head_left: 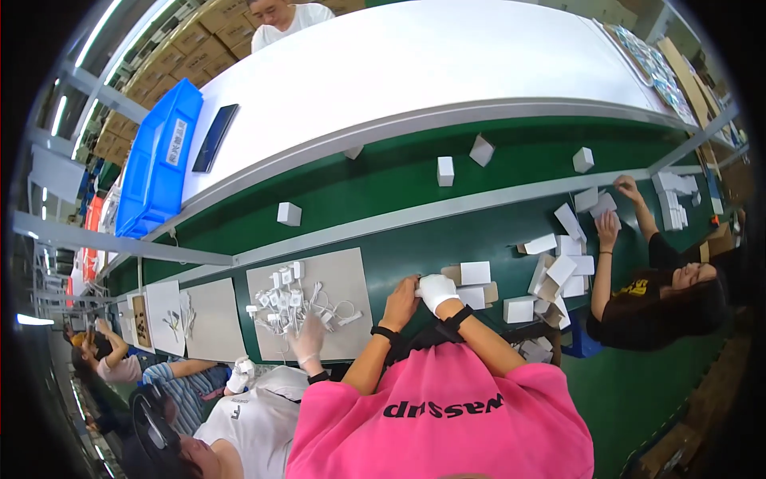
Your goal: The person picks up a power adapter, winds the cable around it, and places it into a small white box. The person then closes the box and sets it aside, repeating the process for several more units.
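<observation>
My left hand (pixel 400 303), bare, and my right hand (pixel 438 292), in a white glove, meet at the near edge of the green bench. Their fingers are closed together around something small, mostly hidden, that I cannot make out. Just right of my gloved hand lie open white boxes (pixel 475 273) with brown insides. To the left, a pile of white chargers with cables (pixel 287 299) rests on a grey board (pixel 351 275). A co-worker's gloved hand (pixel 306 342), blurred, reaches toward that pile.
More white boxes (pixel 562 270) are heaped at the right, where another person's hands (pixel 608 230) handle some. Several small white boxes (pixel 445 172) stand on the green belt beyond a metal rail (pixel 447 213). A blue bin (pixel 159 160) and a dark tray (pixel 215 137) sit on the white upper shelf.
</observation>
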The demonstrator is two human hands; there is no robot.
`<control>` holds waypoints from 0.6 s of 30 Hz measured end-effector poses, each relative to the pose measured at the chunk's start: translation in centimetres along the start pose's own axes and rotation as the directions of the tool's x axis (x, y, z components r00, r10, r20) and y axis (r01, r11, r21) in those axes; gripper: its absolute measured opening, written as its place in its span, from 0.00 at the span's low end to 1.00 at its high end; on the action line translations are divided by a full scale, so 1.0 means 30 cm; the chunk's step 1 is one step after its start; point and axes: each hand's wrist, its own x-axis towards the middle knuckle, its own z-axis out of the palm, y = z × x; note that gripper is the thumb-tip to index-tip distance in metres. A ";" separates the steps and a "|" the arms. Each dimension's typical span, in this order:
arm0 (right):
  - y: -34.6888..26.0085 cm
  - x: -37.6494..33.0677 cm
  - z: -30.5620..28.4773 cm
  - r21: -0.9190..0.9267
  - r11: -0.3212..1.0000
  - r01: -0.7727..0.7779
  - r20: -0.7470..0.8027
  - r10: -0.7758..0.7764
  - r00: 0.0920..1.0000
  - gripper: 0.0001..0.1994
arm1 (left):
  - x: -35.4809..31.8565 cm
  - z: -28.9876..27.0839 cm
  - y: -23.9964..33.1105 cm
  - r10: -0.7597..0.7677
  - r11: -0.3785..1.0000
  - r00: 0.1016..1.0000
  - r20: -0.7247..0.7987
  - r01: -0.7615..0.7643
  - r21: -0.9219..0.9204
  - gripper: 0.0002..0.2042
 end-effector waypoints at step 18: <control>0.058 -0.036 0.064 -0.374 0.859 0.351 -0.204 -0.445 0.872 0.21 | 0.002 -0.001 -0.019 -0.145 0.981 0.984 -0.105 0.129 -0.141 0.22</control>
